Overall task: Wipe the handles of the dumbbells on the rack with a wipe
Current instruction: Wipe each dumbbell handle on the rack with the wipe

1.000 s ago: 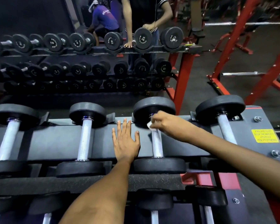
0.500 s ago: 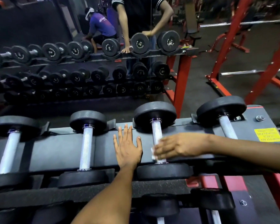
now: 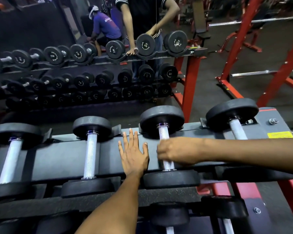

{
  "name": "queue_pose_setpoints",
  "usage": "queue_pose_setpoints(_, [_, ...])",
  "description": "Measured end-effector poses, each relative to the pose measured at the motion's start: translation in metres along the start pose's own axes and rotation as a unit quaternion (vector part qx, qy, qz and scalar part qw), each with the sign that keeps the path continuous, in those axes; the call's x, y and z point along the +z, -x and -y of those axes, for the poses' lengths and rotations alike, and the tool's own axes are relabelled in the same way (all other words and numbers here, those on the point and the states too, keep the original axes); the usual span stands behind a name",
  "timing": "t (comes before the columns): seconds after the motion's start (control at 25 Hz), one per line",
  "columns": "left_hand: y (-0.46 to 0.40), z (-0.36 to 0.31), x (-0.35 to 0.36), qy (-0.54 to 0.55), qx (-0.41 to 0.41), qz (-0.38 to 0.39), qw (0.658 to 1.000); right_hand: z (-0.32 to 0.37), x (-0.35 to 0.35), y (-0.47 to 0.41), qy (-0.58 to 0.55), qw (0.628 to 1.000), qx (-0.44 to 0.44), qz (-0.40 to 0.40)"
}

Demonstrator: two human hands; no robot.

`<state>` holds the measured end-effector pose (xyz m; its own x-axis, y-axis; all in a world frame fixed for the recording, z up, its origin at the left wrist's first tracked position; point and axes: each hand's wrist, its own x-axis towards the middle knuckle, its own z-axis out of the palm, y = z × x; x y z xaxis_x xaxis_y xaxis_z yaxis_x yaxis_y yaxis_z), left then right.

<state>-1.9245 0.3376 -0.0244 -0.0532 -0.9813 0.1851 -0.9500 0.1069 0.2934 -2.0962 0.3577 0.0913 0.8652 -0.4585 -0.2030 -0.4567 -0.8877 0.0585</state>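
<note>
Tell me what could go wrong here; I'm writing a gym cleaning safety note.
The right hand is wrapped round the third dumbbell's handle near its lower weight, so knuckles could get knocked or pinched there. The left hand lies flat on the rack shelf beside that dumbbell; if it rolls, fingers might be caught.

A large mirror [image 3: 41,39] fills the upper left of the frame and reflects rows of weights and a crouching person in a blue shirt [image 3: 107,26]. The floor [image 3: 208,92] at centre right is dark and dull. Red steel frames [image 3: 240,34] stand at the upper right, with chrome bars [image 3: 254,20] lying across them. A black bench [image 3: 199,26] stands at the top centre. The light is dim.
</note>
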Motion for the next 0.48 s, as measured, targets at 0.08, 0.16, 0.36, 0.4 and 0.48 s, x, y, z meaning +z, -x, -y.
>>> queue_pose_setpoints(0.08, [-0.001, 0.000, 0.000, 0.006, -0.003, 0.004, 1.000, 0.008, -0.011, -0.013, -0.032, 0.991, -0.003, 0.130])
queue_pose_setpoints(0.16, [0.000, -0.001, 0.000, 0.008, -0.004, 0.005, 1.000, -0.008, -0.025, -0.024, 0.037, 0.986, 0.114, 0.111])
queue_pose_setpoints(0.36, [-0.002, 0.001, 0.001, 0.005, -0.008, 0.008, 1.000, 0.020, -0.019, -0.054, -0.076, 0.926, 0.130, 0.345])
queue_pose_setpoints(0.4, [-0.002, 0.001, 0.001, 0.005, -0.007, 0.008, 1.000, 0.021, -0.019, -0.054, -0.085, 0.929, 0.136, 0.333])
queue_pose_setpoints(0.48, [-0.002, 0.000, 0.001, 0.012, -0.008, 0.003, 1.000, 0.019, -0.020, -0.040, -0.111, 0.957, 0.124, 0.238])
